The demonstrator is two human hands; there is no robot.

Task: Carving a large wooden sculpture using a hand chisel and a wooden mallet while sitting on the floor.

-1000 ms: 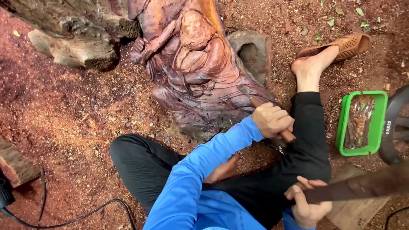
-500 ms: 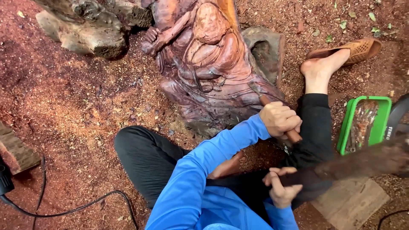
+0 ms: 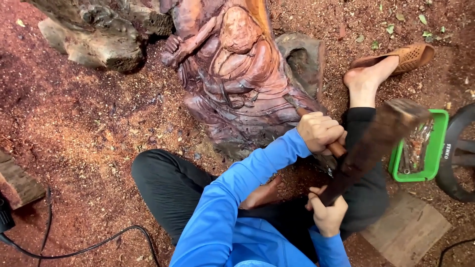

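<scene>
A large reddish wooden carving (image 3: 237,74) of a figure lies on the sawdust-covered ground in front of me. My left hand (image 3: 320,131), in a blue sleeve, is closed around a chisel (image 3: 338,148) whose front end meets the carving's lower right edge. My right hand (image 3: 326,215) grips the handle of a dark wooden mallet (image 3: 376,143). The mallet is motion-blurred, and its head is up to the right of the chisel's butt. I sit cross-legged in black trousers, with one bare foot (image 3: 366,81) stretched out beside the carving.
A green tray (image 3: 439,148) holding tools sits at the right, next to a black wheel (image 3: 457,153). A tan sandal (image 3: 410,57) lies by my foot. A flat board (image 3: 405,230), a black cable (image 3: 74,249) and a rough log (image 3: 94,39) lie around.
The mallet has swung from low and level at the right up to a steep angle over the chisel. My left hand has stayed on the chisel.
</scene>
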